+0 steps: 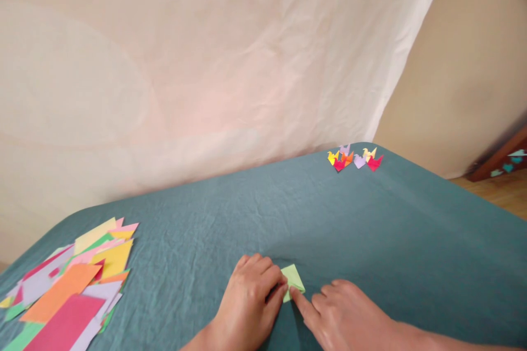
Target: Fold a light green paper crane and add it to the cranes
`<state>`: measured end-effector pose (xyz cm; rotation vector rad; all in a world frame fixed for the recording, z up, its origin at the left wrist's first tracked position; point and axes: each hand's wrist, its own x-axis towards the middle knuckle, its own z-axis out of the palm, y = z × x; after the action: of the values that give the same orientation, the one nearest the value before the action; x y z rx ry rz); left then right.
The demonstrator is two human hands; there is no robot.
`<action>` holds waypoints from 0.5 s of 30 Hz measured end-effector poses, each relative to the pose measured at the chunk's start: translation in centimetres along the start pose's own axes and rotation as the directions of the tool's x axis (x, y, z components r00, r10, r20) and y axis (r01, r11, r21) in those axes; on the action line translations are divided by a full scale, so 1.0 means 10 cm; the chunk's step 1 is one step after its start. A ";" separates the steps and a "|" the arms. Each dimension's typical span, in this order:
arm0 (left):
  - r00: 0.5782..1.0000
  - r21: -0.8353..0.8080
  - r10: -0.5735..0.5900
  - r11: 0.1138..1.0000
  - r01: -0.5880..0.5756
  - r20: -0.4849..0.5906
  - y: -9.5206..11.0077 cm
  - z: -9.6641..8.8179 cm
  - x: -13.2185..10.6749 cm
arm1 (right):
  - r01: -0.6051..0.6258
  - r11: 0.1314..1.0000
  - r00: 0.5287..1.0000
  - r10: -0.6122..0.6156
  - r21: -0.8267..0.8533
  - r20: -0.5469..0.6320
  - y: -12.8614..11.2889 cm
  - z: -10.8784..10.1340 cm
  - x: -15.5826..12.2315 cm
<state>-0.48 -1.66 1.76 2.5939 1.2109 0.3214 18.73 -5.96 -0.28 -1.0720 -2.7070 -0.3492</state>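
Pale, creased cloth [247,66] hangs behind a desk [197,230] covered in dark teal fabric. Near the front edge of the view, between both hands, lies a small folded piece of light-green paper [293,274], flat on the fabric and set at a slant, one corner pointing away from the person.

It lies just to the right of the left hand [253,299], whose grip is narrow: thumb and fingertips gather on its left edge. I cannot tell whether they pinch it or only pin it. From the right hand [343,315] it lies forward and to the left; the extended index fingertip touches it while the other fingers curl under. Both hands meet it, so neither is nearer. The visible part runs longest from near to far, but its covered side hides the true long axis.

Farther left lies a loose heap of coloured paper sheets [61,292]. Well apart, at the desk's far right corner, folded paper birds [375,163] stand clustered.
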 end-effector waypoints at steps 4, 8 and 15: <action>1.000 0.013 0.005 1.000 -0.005 0.003 0.01 0.00 0.00 | 0.004 1.000 1.000 -0.004 0.004 0.004 -0.01 0.01 0.01; 1.000 0.018 0.007 1.000 -0.007 0.000 0.02 0.01 -0.01 | -0.021 1.000 1.000 0.021 -0.003 0.009 -0.02 0.01 0.01; 1.000 -0.031 -0.015 0.999 0.015 -0.007 0.03 0.00 -0.01 | -0.009 1.000 1.000 0.009 -0.014 0.007 0.00 0.02 -0.02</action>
<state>-0.29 -1.91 1.84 2.5578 1.2177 0.3443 18.89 -6.05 -0.51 -1.0909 -2.7090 -0.3647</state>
